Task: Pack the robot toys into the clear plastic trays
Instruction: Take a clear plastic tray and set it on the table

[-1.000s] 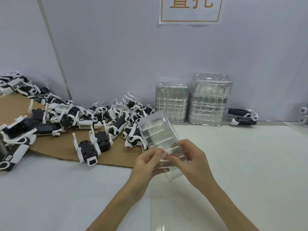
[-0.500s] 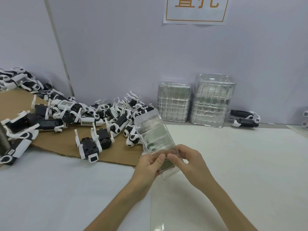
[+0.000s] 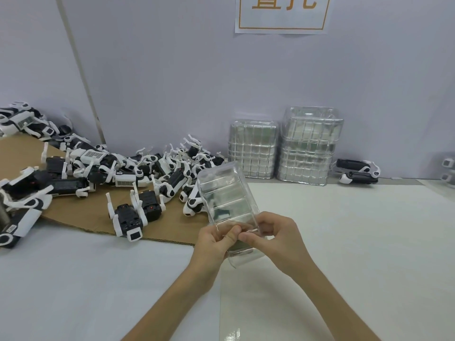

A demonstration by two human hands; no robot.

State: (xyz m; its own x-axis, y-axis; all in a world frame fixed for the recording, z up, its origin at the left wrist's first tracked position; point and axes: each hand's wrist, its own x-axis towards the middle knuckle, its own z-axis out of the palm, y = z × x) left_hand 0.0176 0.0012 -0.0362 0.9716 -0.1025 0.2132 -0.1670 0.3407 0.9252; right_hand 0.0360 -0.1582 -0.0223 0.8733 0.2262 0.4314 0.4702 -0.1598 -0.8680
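Two hands on one tray is what I get on the head cam feed right now. My view has the left hand (image 3: 216, 239) and the right hand (image 3: 278, 237) both pinching the near end of a clear plastic tray (image 3: 226, 193). The fingers are curled in, and the thumb tips almost meet in the middle of the rim. The tray is held up off the desk (image 3: 344, 230) and tilted so its far end points up and away toward the wall. I can see a few cross ribs through the plastic, but honestly can't tell if it's a single tray or a couple nested together.

Off to the left, the robot toys (image 3: 152, 173), black and white, lie in a messy heap on a sheet of brown cardboard (image 3: 73, 212), and the heap runs back along the wall. One standing toy (image 3: 133, 217) is up on its legs at the near edge of the cardboard, just in front of the heap. The closest toys in the pile sit right behind the tray's left side.

Against the wall there are two stacks of clear trays, the shorter stack (image 3: 252, 148) touching or nearly touching the taller stack (image 3: 310, 146) on its right. Another lone toy (image 3: 357, 168) lies just beside the taller one. A paper sign (image 3: 283, 13) with orange characters hangs on the wall above, cut off by the top of the frame.
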